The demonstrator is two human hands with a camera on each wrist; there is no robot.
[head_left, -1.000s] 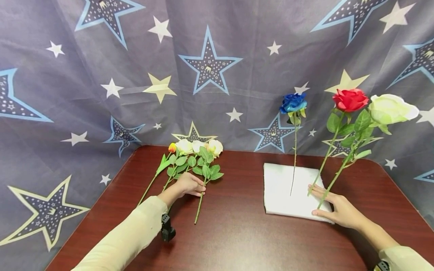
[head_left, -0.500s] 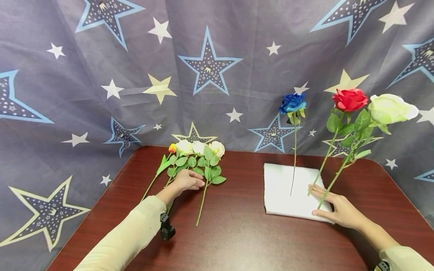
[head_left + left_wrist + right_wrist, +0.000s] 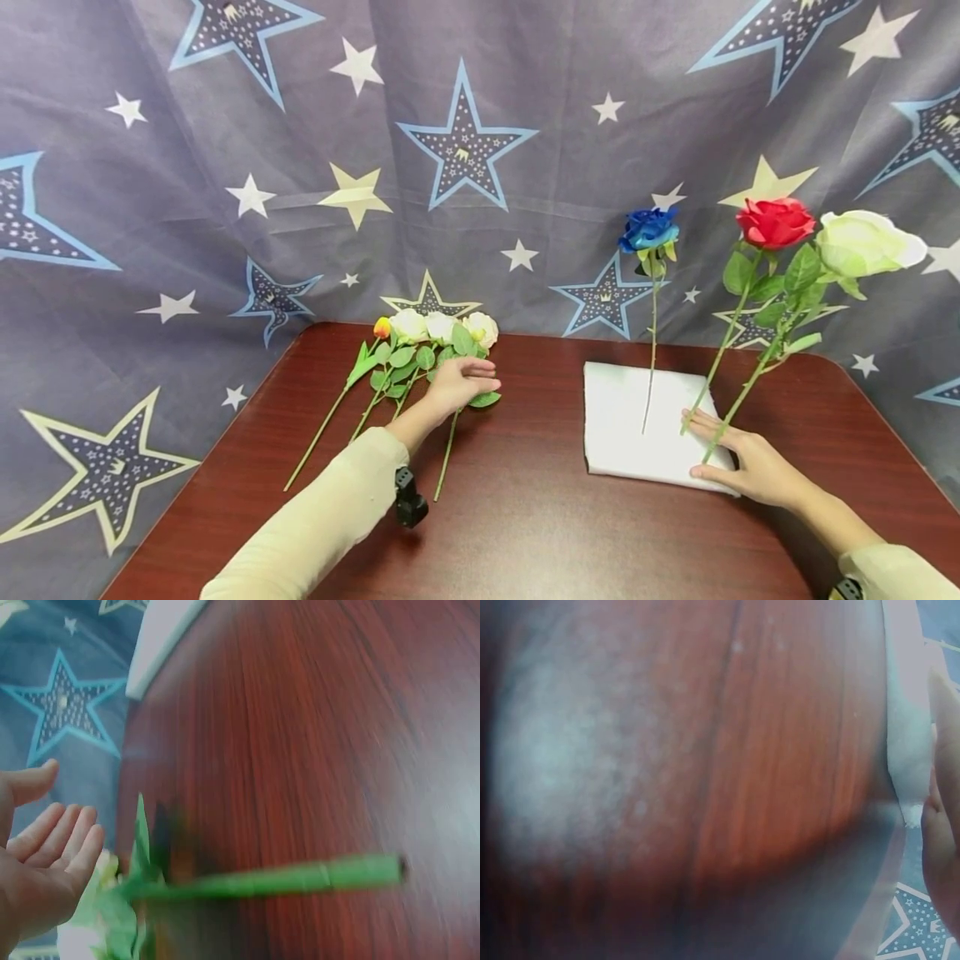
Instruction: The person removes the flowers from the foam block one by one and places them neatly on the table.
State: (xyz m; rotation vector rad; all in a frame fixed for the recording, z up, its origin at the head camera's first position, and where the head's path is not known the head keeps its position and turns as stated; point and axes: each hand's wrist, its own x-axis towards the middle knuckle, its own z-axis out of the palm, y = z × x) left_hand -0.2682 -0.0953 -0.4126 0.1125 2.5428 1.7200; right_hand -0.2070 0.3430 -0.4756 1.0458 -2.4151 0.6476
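My left hand (image 3: 459, 386) hovers with relaxed fingers over the leaves of the rightmost cream rose (image 3: 482, 330) lying on the table. In the left wrist view nothing is between thumb and fingers, and that rose's green stem (image 3: 300, 879) lies below. My right hand (image 3: 753, 465) rests on the right edge of a white foam board (image 3: 611, 417), fingers and thumb spread either side of a stem. Standing in the board are a blue rose (image 3: 648, 231), a red rose (image 3: 776, 223) and a large white rose (image 3: 862, 243). In the right wrist view only part of that hand shows.
Left of my left hand lie an orange tulip (image 3: 382, 327) and two other pale roses, one of them a white rose (image 3: 408, 326). They rest on the brown table (image 3: 525, 508), heads toward the back edge. A star-patterned curtain (image 3: 480, 250) hangs behind.
My left hand has let go of the rightmost cream rose, which shifted slightly right, then moved right and up over its leaves. My right hand has stayed in place.
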